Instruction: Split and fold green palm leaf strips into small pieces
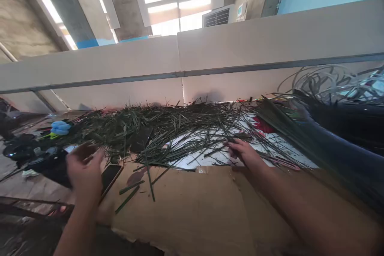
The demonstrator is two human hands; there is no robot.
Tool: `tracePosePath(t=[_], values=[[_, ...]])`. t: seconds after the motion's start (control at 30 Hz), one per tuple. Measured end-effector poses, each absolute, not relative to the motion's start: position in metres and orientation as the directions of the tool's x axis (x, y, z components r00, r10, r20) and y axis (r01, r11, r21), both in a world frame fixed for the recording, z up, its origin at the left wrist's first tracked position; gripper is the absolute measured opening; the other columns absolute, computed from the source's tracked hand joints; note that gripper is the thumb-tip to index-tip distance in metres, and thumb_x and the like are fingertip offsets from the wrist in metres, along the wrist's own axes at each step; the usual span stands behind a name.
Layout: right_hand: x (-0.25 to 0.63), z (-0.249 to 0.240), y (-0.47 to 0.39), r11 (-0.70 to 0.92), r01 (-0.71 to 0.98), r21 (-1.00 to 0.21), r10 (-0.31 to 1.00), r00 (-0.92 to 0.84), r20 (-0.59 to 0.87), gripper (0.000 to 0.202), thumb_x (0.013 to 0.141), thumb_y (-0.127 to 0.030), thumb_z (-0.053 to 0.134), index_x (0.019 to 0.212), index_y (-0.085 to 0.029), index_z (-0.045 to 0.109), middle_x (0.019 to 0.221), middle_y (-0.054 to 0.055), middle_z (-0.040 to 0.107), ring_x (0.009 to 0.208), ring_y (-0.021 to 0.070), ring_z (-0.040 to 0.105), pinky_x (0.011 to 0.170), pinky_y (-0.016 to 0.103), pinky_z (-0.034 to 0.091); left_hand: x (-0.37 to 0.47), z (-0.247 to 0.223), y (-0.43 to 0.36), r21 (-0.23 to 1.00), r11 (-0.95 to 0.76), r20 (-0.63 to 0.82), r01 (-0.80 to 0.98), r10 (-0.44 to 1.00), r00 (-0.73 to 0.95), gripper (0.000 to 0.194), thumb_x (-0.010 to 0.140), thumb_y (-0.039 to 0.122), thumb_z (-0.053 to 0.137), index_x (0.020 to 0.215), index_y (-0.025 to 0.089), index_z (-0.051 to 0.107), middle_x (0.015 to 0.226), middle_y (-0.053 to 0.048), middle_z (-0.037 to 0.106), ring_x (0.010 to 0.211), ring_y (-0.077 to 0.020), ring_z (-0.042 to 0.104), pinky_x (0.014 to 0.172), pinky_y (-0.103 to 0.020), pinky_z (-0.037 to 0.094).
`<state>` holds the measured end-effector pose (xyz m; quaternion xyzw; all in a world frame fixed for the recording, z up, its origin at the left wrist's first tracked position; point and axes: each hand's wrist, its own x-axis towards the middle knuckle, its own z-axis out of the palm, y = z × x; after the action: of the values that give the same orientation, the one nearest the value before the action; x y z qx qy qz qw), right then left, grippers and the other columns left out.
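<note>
My left hand (85,172) is raised beside a smartphone (111,177) at the left of the work surface. Motion smears its fingers, so their hold is unclear. My right hand (241,151) reaches over a white sheet (187,154) strewn with cut green leaf strips (177,128). Its fingers are drawn together among the scraps; whatever is in them, if anything, is too small to make out. A pink-handled tool (286,163), probably scissors or a cutter, lies just right of that hand. Several loose strips (129,196) rest on the cardboard (192,204) nearer to me.
Long green leaves (288,128) lean at the right, beside a large dark rounded object (345,144). Something red (264,125) lies behind them. A dark flat object (141,140) sits in the leaf pile. At the left are a blue balloon-like item (60,127) and black containers (49,162). White panels (135,64) stand behind.
</note>
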<state>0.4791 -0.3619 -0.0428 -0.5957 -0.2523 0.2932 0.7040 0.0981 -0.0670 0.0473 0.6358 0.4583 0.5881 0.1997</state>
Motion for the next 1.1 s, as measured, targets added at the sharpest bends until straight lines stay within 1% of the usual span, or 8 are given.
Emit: tracePosePath(t=[0.17,0.27,0.37,0.53,0.7,0.77,0.97,1.1], values=[[0.481,-0.025,-0.355,0.148,-0.169,-0.974,0.803,0.596,0.019,0.032,0.071,-0.041,0.068,0.088,-0.014,0.068,0.056,0.0,0.057,0.053,0.0144,0.049,0.051,0.027,0.034,0.24,0.066,-0.146,0.93,-0.367,0.29,0.007,0.748,0.596,0.036,0.075,0.045,0.07,0.101,0.02,0.069,0.103,-0.007,0.073,0.099,-0.0237,0.065,0.091,-0.038,0.049],[0.48,-0.017,-0.351,0.155,-0.169,-0.973,0.81,0.586,0.028,0.028,0.075,-0.041,0.065,0.088,-0.016,0.066,0.06,0.001,0.058,0.055,0.0142,0.048,0.053,0.027,0.035,0.317,0.051,-0.188,0.99,-0.14,0.082,0.004,0.603,0.793,0.03,0.079,0.04,0.066,0.098,0.018,0.072,0.104,-0.008,0.073,0.1,-0.023,0.064,0.091,-0.036,0.045],[0.482,-0.019,-0.348,0.154,-0.135,-0.979,0.815,0.577,0.048,0.027,0.077,-0.043,0.064,0.085,-0.018,0.064,0.059,0.0,0.057,0.054,0.0141,0.046,0.054,0.027,0.035,0.371,0.027,-0.215,0.998,0.044,-0.055,0.037,0.533,0.844,0.022,0.083,0.036,0.062,0.087,0.016,0.072,0.093,-0.008,0.073,0.088,-0.0203,0.062,0.082,-0.033,0.044],[0.499,-0.045,-0.353,0.079,-0.02,-0.997,0.808,0.587,0.053,0.031,0.077,-0.05,0.065,0.088,-0.02,0.065,0.062,-0.001,0.058,0.057,0.0169,0.05,0.056,0.029,0.039,0.415,-0.008,-0.23,0.97,0.24,-0.089,-0.043,0.515,0.853,0.011,0.074,0.025,0.07,0.079,0.016,0.066,0.074,-0.003,0.066,0.068,-0.0138,0.054,0.067,-0.028,0.042],[0.513,-0.06,-0.358,0.011,0.145,-0.989,0.815,0.572,0.093,0.04,0.078,-0.053,0.068,0.1,-0.02,0.07,0.092,0.005,0.071,0.084,0.0242,0.062,0.073,0.034,0.048,0.424,-0.035,-0.223,0.957,0.29,-0.143,-0.007,0.493,0.858,0.025,0.065,0.029,0.078,0.081,0.016,0.064,0.079,-0.002,0.065,0.066,-0.0114,0.056,0.063,-0.025,0.041],[0.513,-0.057,-0.359,0.023,0.126,-0.992,0.808,0.582,0.093,0.04,0.077,-0.054,0.07,0.1,-0.021,0.069,0.093,0.005,0.071,0.088,0.024,0.062,0.075,0.034,0.048,0.425,-0.043,-0.218,0.952,0.306,-0.135,-0.014,0.459,0.878,0.03,0.063,0.031,0.08,0.083,0.015,0.065,0.082,-0.003,0.065,0.067,-0.0104,0.057,0.064,-0.024,0.041],[0.51,-0.043,-0.362,0.017,-0.211,-0.977,0.754,0.644,-0.126,0.043,0.074,-0.063,0.071,0.078,-0.022,0.057,0.06,-0.004,0.053,0.051,0.0122,0.047,0.047,0.024,0.035,0.424,-0.05,-0.212,0.947,0.321,-0.097,-0.034,0.385,0.918,0.033,0.062,0.032,0.083,0.086,0.014,0.067,0.082,-0.003,0.066,0.068,-0.0098,0.056,0.066,-0.023,0.041],[0.517,-0.042,-0.363,0.017,-0.121,-0.993,0.753,0.654,-0.067,0.047,0.065,-0.06,0.078,0.083,-0.02,0.062,0.066,-0.001,0.059,0.057,0.0133,0.051,0.051,0.024,0.038,0.422,-0.046,-0.216,0.957,0.287,-0.065,-0.047,0.369,0.927,0.033,0.062,0.03,0.082,0.087,0.014,0.067,0.082,-0.002,0.066,0.067,-0.0087,0.054,0.065,-0.023,0.041]])
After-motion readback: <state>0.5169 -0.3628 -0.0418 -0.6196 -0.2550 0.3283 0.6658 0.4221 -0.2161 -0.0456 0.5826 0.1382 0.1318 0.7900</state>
